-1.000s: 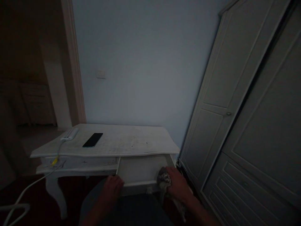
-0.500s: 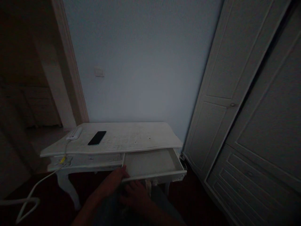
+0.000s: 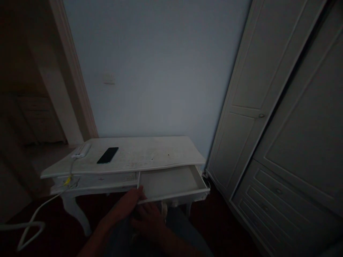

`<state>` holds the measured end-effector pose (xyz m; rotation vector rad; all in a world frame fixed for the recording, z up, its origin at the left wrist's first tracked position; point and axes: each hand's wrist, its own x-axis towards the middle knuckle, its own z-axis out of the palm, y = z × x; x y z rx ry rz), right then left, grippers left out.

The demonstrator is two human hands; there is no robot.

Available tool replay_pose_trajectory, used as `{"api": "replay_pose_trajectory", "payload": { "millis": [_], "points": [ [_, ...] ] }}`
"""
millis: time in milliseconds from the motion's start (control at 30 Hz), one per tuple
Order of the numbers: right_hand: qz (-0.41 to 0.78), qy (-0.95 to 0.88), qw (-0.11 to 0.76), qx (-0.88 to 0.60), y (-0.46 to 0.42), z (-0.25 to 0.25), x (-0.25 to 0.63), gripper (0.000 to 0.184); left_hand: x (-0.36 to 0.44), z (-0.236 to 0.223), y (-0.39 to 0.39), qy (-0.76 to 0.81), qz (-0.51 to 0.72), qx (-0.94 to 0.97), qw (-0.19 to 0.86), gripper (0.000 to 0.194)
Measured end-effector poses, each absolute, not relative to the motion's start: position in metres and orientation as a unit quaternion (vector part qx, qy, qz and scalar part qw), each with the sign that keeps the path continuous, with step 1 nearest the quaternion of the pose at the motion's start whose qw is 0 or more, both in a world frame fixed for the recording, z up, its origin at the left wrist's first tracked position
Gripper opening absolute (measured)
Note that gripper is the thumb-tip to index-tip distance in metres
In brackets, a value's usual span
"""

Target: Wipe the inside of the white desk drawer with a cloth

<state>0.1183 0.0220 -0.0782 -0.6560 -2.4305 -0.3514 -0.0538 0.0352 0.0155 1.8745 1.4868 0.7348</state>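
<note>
A white drawer is pulled out from the right half of a white table, and no object shows inside it. My left hand is closed around the drawer's front left corner, with fingertips over the side wall. Just below and to the right, my right hand lies against the drawer's front with its fingers somewhat spread; dim light blurs its fingertips. A pale hanging piece, too dark to identify, dangles from the drawer front beside my right hand.
On the tabletop lie a dark phone and a white power strip, whose white cable loops down at left. A white wardrobe stands close on the right. Behind the table is a pale blue wall with a switch.
The view has shifted slightly, so everything sits a little further left and higher. Both hands stay at the drawer's front left corner, and the drawer is out about as far as before.
</note>
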Motion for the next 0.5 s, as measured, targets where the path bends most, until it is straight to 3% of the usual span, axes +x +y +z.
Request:
{"api": "replay_pose_trajectory", "payload": {
  "millis": [233, 500],
  "points": [
    [-0.133, -0.912, 0.255, -0.292, 0.020, -0.087, 0.168, 0.022, -0.054, 0.012, 0.033, 0.557, 0.270, 0.730, 0.291, 0.074],
    [-0.156, -0.863, 0.301, -0.375, 0.010, -0.081, 0.197, 0.039, -0.062, 0.008, 0.034, 0.538, 0.245, 0.757, 0.279, 0.069]
  ]
}}
